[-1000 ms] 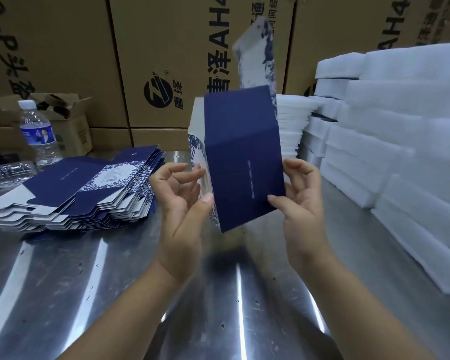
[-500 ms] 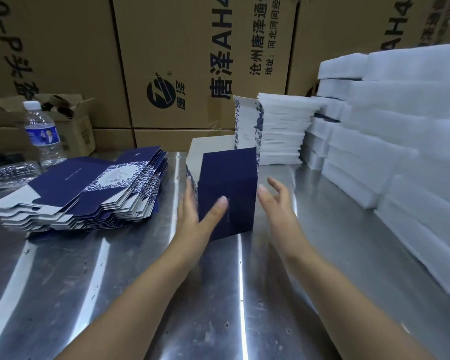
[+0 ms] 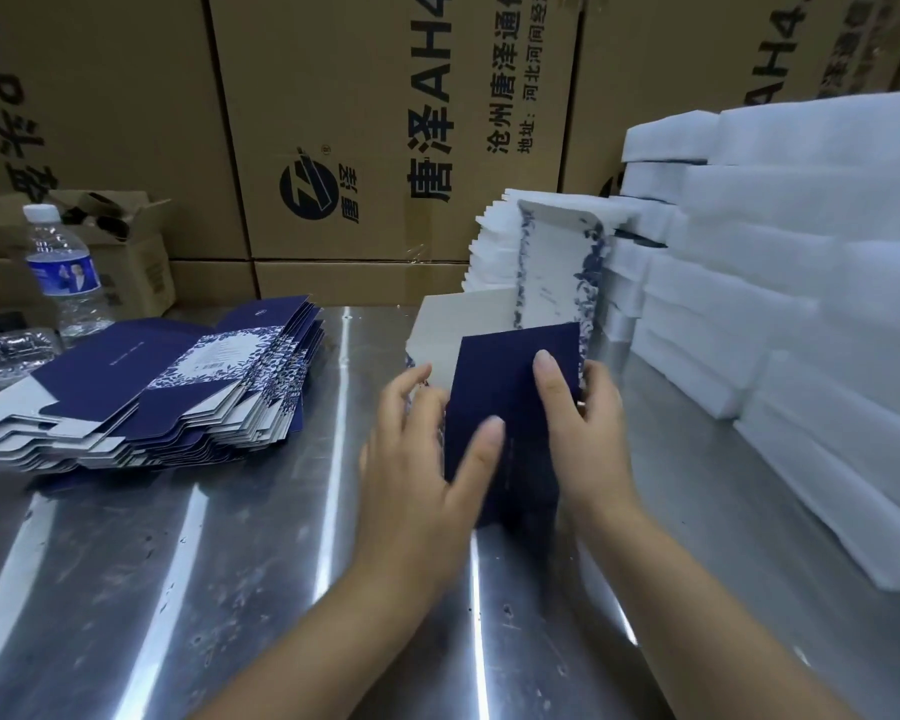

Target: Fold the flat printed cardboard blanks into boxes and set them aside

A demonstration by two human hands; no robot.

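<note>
on the table (image 3: 178, 563), box (image 3: 510, 387) stands upright, lid open, interior unseen. left hand (image 3: 417, 480) and right hand (image 3: 588, 439) clasp its sides.

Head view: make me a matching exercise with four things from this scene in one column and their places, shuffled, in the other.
Things:
1. water bottle
2. stack of flat blanks
3. blue box
4. white foam sheets

Places:
A. held between left hand and right hand
B. piled along the table's right side
C. upright at far left
D. fanned out left of the hands

Pairs: 1-C, 2-D, 3-A, 4-B
</note>
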